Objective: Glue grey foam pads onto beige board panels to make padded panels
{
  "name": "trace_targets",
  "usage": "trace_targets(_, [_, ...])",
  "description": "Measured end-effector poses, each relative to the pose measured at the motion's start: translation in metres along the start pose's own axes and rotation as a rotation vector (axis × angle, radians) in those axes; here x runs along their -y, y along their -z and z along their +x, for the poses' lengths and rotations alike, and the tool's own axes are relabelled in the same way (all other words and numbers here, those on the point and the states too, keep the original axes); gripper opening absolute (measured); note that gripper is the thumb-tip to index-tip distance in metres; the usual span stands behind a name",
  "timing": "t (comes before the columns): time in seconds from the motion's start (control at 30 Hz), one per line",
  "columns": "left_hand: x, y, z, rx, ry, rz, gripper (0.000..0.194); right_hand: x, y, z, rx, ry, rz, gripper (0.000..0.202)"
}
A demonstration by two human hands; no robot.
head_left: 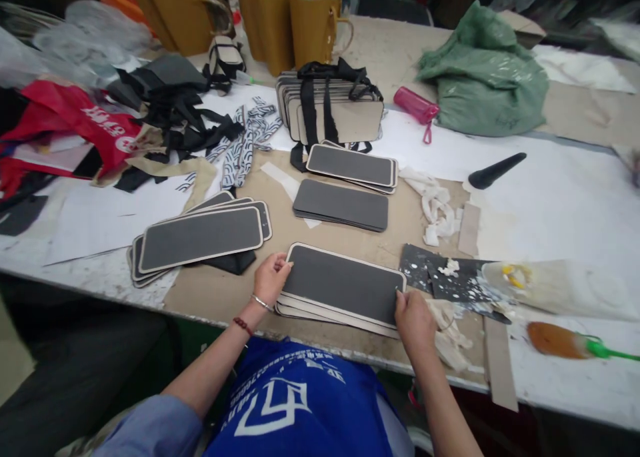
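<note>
A dark grey rounded panel with a cream border [345, 285] lies at the table's front edge, over a small stack of cream boards [325, 313]. My left hand [271, 275] pinches its left end, thumb and fingers together. At its right end my right hand [415, 317] is closed on the corner, with some fingertips hidden. To the left sits a pile of similar bordered panels [203, 239]. Beyond the held panel lie a stack of plain dark grey pieces [341, 205] and more bordered panels [351, 165].
Tied boards [343, 120] stand at the back, near yellow-brown containers [313, 27]. Fabric scraps [175, 103] crowd the left. On the right are a glue-spotted dark board [417, 267], an amber bottle with green nozzle [557, 340], a black tapered tool [495, 171] and a green bag [487, 77].
</note>
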State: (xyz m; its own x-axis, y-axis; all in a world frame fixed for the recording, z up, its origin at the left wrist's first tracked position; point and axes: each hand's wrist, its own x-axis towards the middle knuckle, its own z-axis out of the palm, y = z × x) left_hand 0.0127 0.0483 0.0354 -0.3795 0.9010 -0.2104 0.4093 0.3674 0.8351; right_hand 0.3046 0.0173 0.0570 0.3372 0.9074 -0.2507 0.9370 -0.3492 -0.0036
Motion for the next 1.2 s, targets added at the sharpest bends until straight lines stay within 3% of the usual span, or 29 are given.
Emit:
trace_targets(0.8, [-0.001, -0.002, -0.001, -0.007, -0.029, 0.032, 0.029, 0.0, -0.005, 0.0, -0.016, 0.023, -0.052, 0.019])
trace_targets(0.97, [0.0, -0.004, -0.001, -0.033, -0.035, 0.015, 0.029, 0.001, -0.002, 0.0, 0.008, 0.037, -0.072, 0.019])
trace_targets(1.13, [0.008, 0.007, 0.0, -0.118, -0.04, 0.107, 0.024, 0.0, -0.002, 0.002, 0.032, 0.06, -0.074, 0.02])
trace_targets(1.2, [0.007, 0.011, -0.004, -0.172, -0.125, 0.178, 0.022, 0.0, -0.001, 0.003, 0.034, 0.059, -0.069, 0.02])
